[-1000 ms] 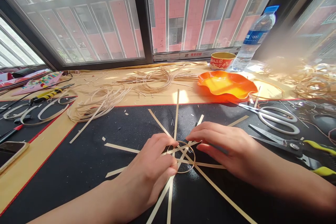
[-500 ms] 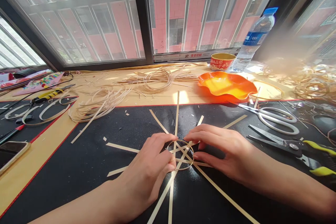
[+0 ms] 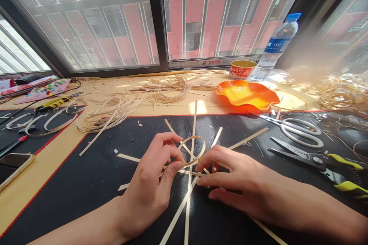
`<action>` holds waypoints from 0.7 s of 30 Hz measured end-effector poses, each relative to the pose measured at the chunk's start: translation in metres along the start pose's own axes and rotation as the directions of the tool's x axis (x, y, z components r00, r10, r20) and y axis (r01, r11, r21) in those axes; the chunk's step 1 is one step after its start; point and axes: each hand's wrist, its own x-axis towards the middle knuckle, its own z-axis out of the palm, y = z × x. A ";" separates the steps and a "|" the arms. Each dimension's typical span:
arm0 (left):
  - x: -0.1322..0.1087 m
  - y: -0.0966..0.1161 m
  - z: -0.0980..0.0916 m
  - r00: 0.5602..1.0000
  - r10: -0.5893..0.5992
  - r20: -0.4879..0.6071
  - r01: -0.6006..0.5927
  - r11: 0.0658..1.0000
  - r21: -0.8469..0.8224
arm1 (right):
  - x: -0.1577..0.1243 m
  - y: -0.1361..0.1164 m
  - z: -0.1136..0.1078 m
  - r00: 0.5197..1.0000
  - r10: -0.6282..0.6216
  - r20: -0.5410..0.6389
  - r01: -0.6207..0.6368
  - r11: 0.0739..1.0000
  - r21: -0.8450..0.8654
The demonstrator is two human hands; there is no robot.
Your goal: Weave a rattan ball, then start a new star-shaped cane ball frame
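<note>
Pale flat strips [image 3: 187, 214] cross one another in a star on the black mat [image 3: 94, 187]. A thin ring [image 3: 204, 145] stands tilted up above the crossing. My left hand [image 3: 161, 172] pinches the ring's left side between thumb and fingers. My right hand [image 3: 235, 176] lies low over the right part of the crossing, its thumb and index finger close together at the strips near the ring's lower right edge. What is between these fingertips is too small to make out. The right palm covers part of the strips that run to the lower right.
White-handled scissors [image 3: 301, 132] and yellow-handled cutters [image 3: 319, 159] lie at the right. Behind are an orange dish [image 3: 247, 95], a red tin [image 3: 243, 69], a water bottle [image 3: 277, 48] and coiled strips [image 3: 109, 113]. A phone [image 3: 14, 166] lies at the left edge.
The ring, flat on the crossing before, is now raised and tilted in my left hand. My left hand has lifted slightly, and my right hand has moved left and down onto the strips.
</note>
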 end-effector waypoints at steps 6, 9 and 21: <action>0.001 0.011 -0.012 0.970 -0.184 0.159 0.213 0.959 -0.187 | 0.001 0.012 0.005 0.992 -0.030 -0.122 0.030 1.000 0.001; 0.002 0.014 -0.016 0.921 -0.247 0.302 0.331 0.904 -0.271 | 0.002 0.011 0.006 0.996 -0.036 -0.080 0.038 0.999 0.027; 0.013 0.015 -0.020 0.849 -0.288 0.443 0.510 0.668 -0.542 | 0.013 0.009 0.019 0.979 0.014 -0.204 -0.007 0.999 0.036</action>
